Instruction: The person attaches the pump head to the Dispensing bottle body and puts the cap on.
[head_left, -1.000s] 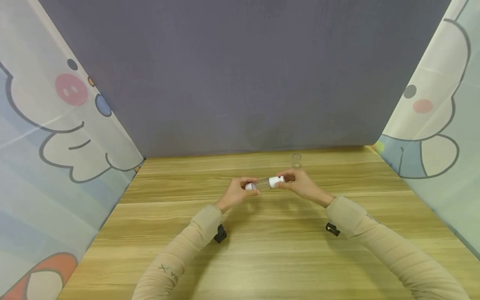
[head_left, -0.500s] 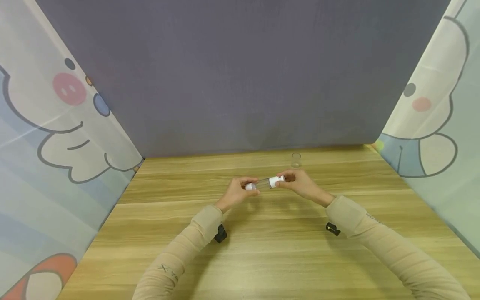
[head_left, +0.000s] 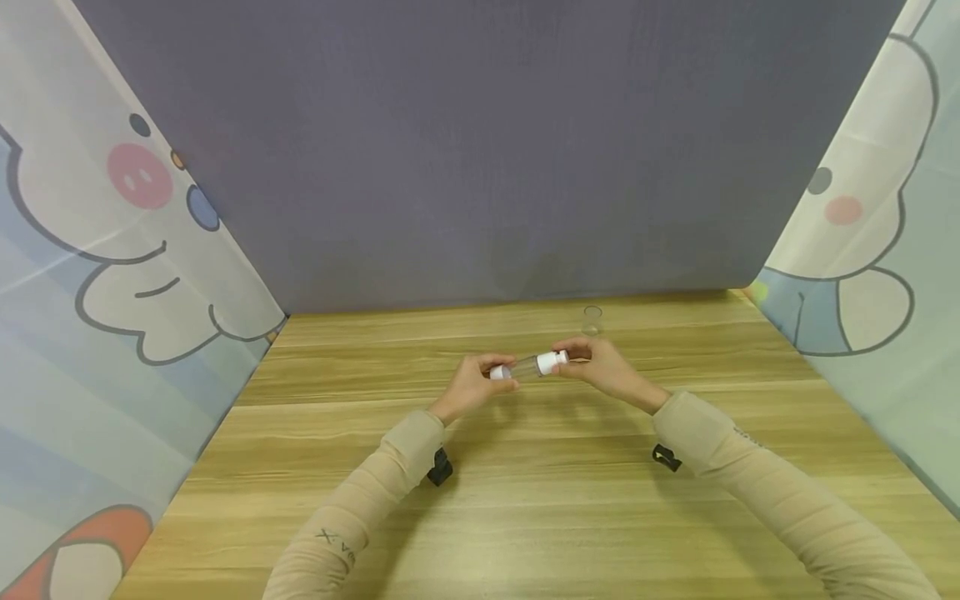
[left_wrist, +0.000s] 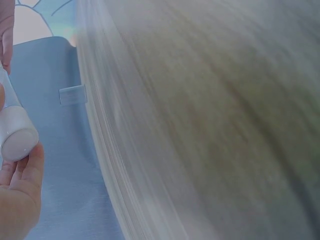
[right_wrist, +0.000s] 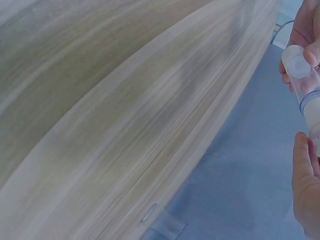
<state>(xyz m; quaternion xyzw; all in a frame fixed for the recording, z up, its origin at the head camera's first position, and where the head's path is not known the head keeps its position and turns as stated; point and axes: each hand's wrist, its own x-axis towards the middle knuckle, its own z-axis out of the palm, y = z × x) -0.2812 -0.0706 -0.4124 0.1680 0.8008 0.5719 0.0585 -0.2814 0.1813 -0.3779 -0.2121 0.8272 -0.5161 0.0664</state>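
Held above the table is a small clear bottle [head_left: 527,367], lying nearly level with its right end a little higher. My left hand [head_left: 467,388] grips its white base [head_left: 499,373] between thumb and fingers. At the other end, my right hand [head_left: 609,372] pinches the white top [head_left: 549,362], which narrows to a small tip. In the left wrist view the round end of the white base [left_wrist: 19,142] faces the camera. The right wrist view shows the bottle's clear wall [right_wrist: 303,85] between the two white parts. Whether it contains anything cannot be told.
A clear cap or small cup [head_left: 592,322] stands near the back edge of the wooden table [head_left: 525,517], beyond my right hand. A grey panel [head_left: 495,167] rises behind. Cartoon-printed curtains flank both sides. A black camera mount [head_left: 440,467] hangs under my left wrist.
Both hands keep their hold on the bottle in nearly the same place. The white top and the right fingers on it have shifted only very slightly.
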